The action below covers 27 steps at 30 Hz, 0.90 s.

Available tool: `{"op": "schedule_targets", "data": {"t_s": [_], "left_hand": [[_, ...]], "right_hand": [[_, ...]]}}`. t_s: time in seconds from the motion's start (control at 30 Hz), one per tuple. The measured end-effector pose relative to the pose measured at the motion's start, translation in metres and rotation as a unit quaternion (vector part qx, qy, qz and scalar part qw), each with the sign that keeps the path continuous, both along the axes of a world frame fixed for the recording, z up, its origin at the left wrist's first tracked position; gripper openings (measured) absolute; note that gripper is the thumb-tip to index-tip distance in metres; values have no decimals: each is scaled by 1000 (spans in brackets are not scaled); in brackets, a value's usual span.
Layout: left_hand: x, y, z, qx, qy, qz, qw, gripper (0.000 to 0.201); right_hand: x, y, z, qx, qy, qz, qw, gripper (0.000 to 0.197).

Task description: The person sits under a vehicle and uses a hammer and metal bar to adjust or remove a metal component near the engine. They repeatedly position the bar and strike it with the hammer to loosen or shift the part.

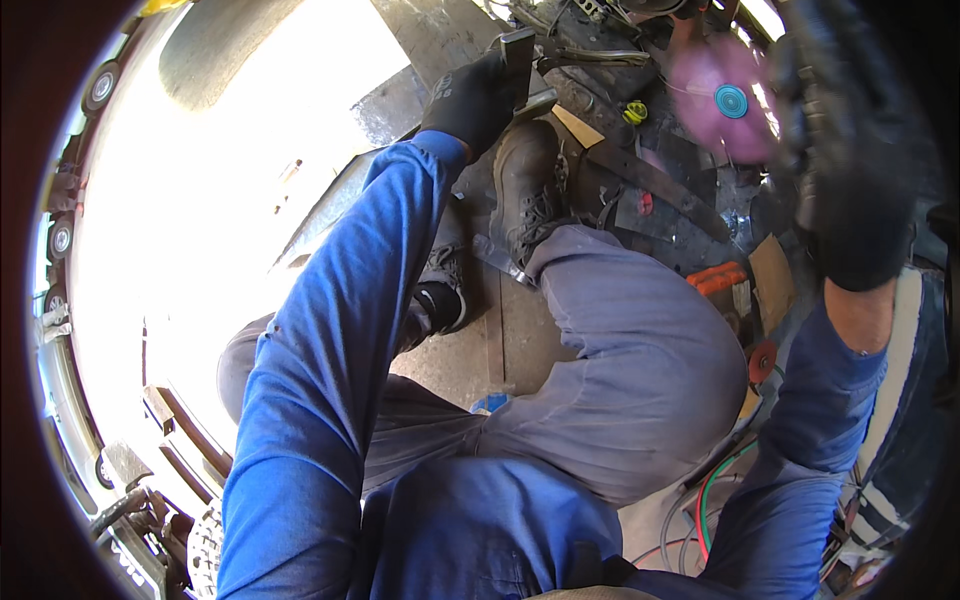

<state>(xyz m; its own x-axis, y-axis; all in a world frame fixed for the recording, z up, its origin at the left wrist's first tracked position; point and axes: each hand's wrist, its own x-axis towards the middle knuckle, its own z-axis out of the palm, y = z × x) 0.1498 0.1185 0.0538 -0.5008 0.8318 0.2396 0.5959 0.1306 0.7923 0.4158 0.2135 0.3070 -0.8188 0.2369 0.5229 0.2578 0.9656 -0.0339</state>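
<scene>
My left hand [468, 103], in a black glove, is closed around a dark metal piece with flat, squared ends [517, 62], just beyond the toe of my brown boot [525, 175]. Its full shape is hidden behind the glove. A pair of long-handled metal pliers or a clamp [605, 58] lies close to the piece's right side. On the far right my right hand [855, 170], also black-gloved, is raised near the camera and smeared by motion. Its fingers cannot be made out, nor whether they hold anything.
A pink fan with a teal hub [731, 100] is beside my right hand. Metal strips, a yellow item [635, 112], an orange tool-like object [716, 278], a brown board piece [770, 283] and a red disc [762, 361] litter the ground. Hoses [708, 505] run at lower right; vehicles line the left.
</scene>
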Motion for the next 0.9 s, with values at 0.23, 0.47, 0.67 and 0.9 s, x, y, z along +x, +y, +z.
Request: {"op": "schedule_targets", "data": {"t_s": [0.23, 0.47, 0.67, 0.9], "left_hand": [[6, 4, 15, -66, 44, 38, 996, 31], [-2, -12, -4, 35, 4, -19, 999, 22], [-2, -9, -23, 55, -113, 38, 991, 18], [-5, 2, -17, 59, -59, 14, 996, 22]], "right_hand": [[7, 11, -100, -278, -156, -68, 945, 38], [16, 5, -106, -470, -37, -70, 879, 43], [16, 12, -117, -434, -6, -40, 900, 42], [14, 16, -74, -364, -13, -55, 930, 46]]}}
